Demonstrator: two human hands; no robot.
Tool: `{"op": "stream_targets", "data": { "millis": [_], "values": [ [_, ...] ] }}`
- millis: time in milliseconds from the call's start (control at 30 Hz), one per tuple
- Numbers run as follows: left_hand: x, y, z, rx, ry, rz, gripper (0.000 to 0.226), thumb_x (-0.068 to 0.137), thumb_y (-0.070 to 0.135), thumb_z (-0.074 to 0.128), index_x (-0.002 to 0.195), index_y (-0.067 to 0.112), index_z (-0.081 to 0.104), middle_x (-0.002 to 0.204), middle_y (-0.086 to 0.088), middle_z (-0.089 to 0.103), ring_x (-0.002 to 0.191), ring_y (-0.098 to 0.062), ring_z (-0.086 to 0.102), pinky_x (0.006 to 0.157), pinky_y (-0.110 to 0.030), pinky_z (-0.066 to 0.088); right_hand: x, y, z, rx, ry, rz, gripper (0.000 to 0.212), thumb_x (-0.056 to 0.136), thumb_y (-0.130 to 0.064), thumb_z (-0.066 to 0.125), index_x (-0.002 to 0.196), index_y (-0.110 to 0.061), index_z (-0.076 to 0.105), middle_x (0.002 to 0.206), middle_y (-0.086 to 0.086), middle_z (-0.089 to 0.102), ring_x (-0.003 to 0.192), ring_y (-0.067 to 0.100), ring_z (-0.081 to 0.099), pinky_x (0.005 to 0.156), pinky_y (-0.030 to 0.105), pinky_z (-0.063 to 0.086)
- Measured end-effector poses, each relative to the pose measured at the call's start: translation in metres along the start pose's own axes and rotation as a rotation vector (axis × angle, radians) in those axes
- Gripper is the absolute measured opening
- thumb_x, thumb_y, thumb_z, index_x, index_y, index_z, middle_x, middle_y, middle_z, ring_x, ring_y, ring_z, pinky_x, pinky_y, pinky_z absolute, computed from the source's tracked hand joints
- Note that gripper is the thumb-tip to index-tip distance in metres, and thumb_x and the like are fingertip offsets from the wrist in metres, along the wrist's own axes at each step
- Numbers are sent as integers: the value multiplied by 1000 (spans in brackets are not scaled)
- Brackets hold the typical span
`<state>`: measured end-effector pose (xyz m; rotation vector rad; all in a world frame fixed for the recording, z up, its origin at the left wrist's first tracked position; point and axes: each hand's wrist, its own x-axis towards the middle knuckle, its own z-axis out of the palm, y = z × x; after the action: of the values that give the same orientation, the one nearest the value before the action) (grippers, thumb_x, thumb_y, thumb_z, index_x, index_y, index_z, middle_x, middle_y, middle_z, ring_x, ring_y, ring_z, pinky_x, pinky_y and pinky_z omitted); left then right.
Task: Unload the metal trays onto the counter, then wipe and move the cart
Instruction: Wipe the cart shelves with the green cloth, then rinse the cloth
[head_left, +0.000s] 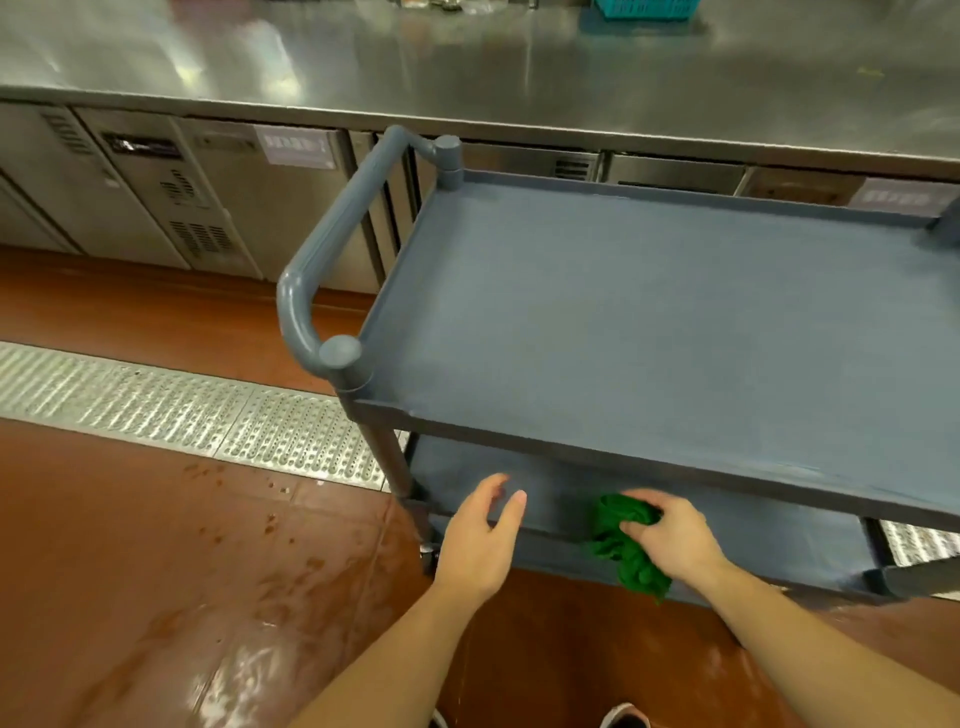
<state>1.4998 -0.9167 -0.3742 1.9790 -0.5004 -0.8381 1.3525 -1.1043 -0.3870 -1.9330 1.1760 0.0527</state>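
Cart (649, 322), one, grey, with two shelves showing, stands just beside the steel worktop (467, 62). Right hand (670, 540) grips one green cloth (623, 551) at the lower shelf's (779, 535) front edge; left hand (480, 540) hovers nearby, fingers relaxed, holding nothing.

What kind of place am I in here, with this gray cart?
Most likely a commercial kitchen. A long stainless steel counter runs across the back, vented steel cabinets, probably refrigerated, sit under it, and a perforated metal drain grate crosses the red floor beside the cart.
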Motion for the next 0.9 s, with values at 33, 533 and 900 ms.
{"op": "stream_targets", "data": {
  "millis": [33,533,900],
  "values": [
    [6,-8,4,-18,15,-13,40,96,45,48,135,34,47,129,14,53,121,-7,48,105,-28,39,9,3,5,-4,-5,-5,37,86,-15,69,122,-20,63,115,5,67,91,19,65,78,28,54],
    [158,-161,70,358,167,412,49,96,54,37,133,26,53,132,7,55,126,-11,46,105,-24,34,149,58,117,-332,93,-335,45,84,-22,67,127,-31,59,127,-4,61,112,18,59,97,31,46],
    [231,-232,98,414,507,1044,26,94,36,48,108,26,67,106,14,65,108,-9,58,102,-34,38,225,95,176,-477,203,-634,76,70,-70,47,140,-42,38,149,-12,33,137,8,32,113,30,31]
  ]
}}
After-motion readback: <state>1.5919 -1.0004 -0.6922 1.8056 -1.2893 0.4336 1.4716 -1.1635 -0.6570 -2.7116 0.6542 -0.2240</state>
